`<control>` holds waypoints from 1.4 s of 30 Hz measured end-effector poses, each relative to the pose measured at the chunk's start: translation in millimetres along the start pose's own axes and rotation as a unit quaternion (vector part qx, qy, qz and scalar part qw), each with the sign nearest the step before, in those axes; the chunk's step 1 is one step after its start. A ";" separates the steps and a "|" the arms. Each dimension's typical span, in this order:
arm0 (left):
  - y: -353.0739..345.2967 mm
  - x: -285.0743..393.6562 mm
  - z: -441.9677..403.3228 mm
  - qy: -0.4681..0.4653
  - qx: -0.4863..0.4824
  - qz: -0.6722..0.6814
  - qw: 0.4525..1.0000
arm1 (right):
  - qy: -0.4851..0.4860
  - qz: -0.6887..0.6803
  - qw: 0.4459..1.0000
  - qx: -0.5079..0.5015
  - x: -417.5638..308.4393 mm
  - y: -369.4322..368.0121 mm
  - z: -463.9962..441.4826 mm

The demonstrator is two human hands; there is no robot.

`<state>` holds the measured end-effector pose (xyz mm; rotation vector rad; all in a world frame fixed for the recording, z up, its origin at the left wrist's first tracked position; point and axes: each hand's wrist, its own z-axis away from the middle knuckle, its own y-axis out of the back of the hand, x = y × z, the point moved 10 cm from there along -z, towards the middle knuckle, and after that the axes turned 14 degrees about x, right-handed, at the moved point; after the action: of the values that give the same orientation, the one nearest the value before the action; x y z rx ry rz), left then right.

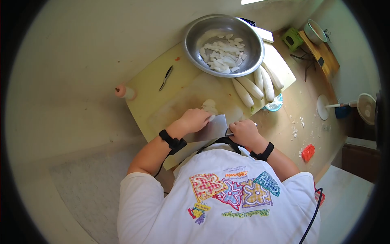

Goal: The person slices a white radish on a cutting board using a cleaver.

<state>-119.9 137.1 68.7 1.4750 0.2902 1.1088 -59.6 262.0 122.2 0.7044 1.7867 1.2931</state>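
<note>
My right hand (245,132) is closed round the handle of a cleaver (217,125), whose broad blade points left across the cutting board (174,110). Against the blade's far left side, my left hand (196,120) presses its bent fingers on a piece of white radish, mostly hidden under them. Cut radish slices (209,106) lie just beyond those fingertips. Further back stands a large steel basin (191,46) holding many white slices (225,53). Several long peeled radishes (266,83) rest side by side at the basin's right.
A black-and-silver peeler-like tool (166,78) lies on the yellowish table (142,77), left of the basin. A pink-capped bottle (126,92) stands by its left edge. Below the right edge are a blue-rimmed bin (275,105) and a red bag (308,153) on the floor.
</note>
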 end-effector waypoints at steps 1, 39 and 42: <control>-0.9 2.0 -1.0 -0.007 0.002 0.017 1.000 | -0.011 0.004 1.000 -0.009 1.8 -0.8 2.2; -58.9 -47.9 -40.9 0.017 0.036 0.061 0.997 | -0.182 -0.019 0.983 -0.028 50.9 -17.8 112.1; -72.2 -29.8 -47.1 -0.021 0.049 0.068 0.996 | -0.180 -0.015 0.982 -0.053 51.8 -18.4 113.8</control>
<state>-141.2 164.2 -15.7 1.6229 0.2190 1.1838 10.7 354.6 72.6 0.7925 1.4218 1.1470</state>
